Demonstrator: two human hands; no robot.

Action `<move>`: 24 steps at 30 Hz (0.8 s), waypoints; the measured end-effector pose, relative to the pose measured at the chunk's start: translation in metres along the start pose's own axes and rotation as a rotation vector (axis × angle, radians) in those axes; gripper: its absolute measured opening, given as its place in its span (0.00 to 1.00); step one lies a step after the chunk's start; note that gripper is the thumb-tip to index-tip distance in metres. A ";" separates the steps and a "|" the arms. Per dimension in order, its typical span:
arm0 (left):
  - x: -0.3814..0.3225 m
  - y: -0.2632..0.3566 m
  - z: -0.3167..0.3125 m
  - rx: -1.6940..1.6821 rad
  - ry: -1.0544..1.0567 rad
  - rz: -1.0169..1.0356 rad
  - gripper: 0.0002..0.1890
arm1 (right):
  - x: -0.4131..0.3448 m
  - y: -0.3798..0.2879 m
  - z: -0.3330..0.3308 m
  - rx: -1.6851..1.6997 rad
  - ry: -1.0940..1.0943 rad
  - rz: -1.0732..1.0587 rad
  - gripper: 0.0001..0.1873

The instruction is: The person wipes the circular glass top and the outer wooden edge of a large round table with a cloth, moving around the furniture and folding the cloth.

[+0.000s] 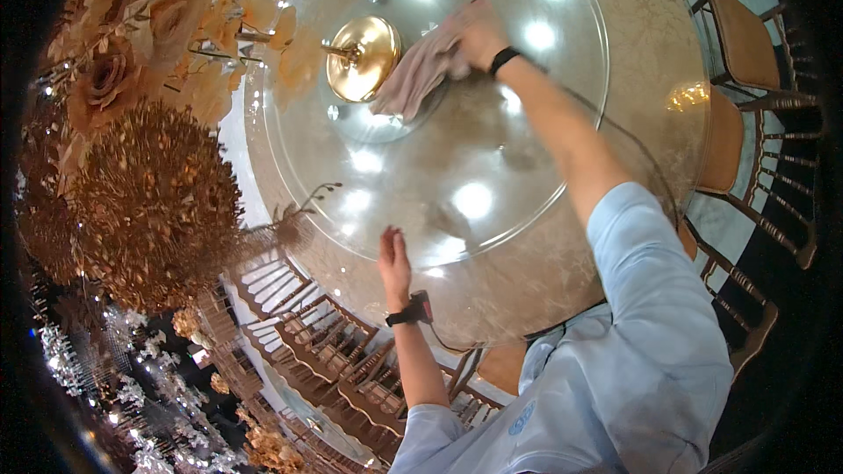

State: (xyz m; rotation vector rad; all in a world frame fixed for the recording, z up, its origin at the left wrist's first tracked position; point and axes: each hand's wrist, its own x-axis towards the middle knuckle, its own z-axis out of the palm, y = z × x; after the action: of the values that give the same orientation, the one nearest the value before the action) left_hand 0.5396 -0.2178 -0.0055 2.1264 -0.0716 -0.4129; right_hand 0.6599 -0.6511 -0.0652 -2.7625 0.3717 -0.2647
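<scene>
My right hand (484, 33) grips a pinkish cloth (418, 76), which trails across the round glass turntable (395, 197) toward the shiny gold base (365, 59) of a centrepiece stand. The cloth's lower end lies beside that base, over the clear disc around it. Nearer to me, my left hand (395, 266) is raised by the turntable's near edge, seen from the side, with nothing in it. Each wrist wears a black band, and the left one carries a small device (419, 307). Bright lamp reflections cover the glass.
Beneath the turntable is a round marble-patterned table (652, 66). Tall artificial flowers (158, 204) lean over its left side. Wooden chairs with tan seats (741, 36) stand along the right, and more chairs (342, 349) are at lower left. A cable (642, 145) runs behind my right arm.
</scene>
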 end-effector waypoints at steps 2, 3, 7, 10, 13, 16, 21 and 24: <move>-0.034 0.003 0.019 0.079 -0.119 -0.091 0.17 | -0.015 0.055 -0.013 0.034 0.214 0.082 0.27; -0.060 -0.024 0.019 0.056 -0.159 -0.123 0.16 | -0.026 0.054 -0.043 -0.048 0.187 0.090 0.26; -0.142 -0.068 0.049 0.235 -0.320 -0.086 0.15 | -0.071 0.130 -0.030 -0.175 0.349 0.056 0.22; -0.201 -0.117 0.061 0.275 -0.304 0.008 0.16 | -0.109 0.092 -0.012 -0.207 0.404 0.007 0.27; -0.227 -0.151 0.071 0.308 -0.304 -0.020 0.16 | -0.142 0.024 0.004 -0.065 0.376 -0.001 0.21; -0.223 -0.128 0.078 0.375 -0.348 0.040 0.13 | -0.184 -0.057 0.021 0.123 0.338 -0.147 0.24; -0.203 -0.073 0.080 0.537 -0.332 0.501 0.14 | -0.239 -0.176 0.032 0.298 -0.009 -0.419 0.23; -0.203 -0.076 0.083 0.548 -0.321 0.469 0.09 | -0.216 -0.207 0.007 0.725 -0.211 -0.379 0.19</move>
State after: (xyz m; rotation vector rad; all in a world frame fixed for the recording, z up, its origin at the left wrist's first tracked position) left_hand 0.3138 -0.1995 -0.0562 2.4494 -0.9416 -0.4843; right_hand 0.5027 -0.3991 -0.0275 -2.0877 -0.2655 -0.1522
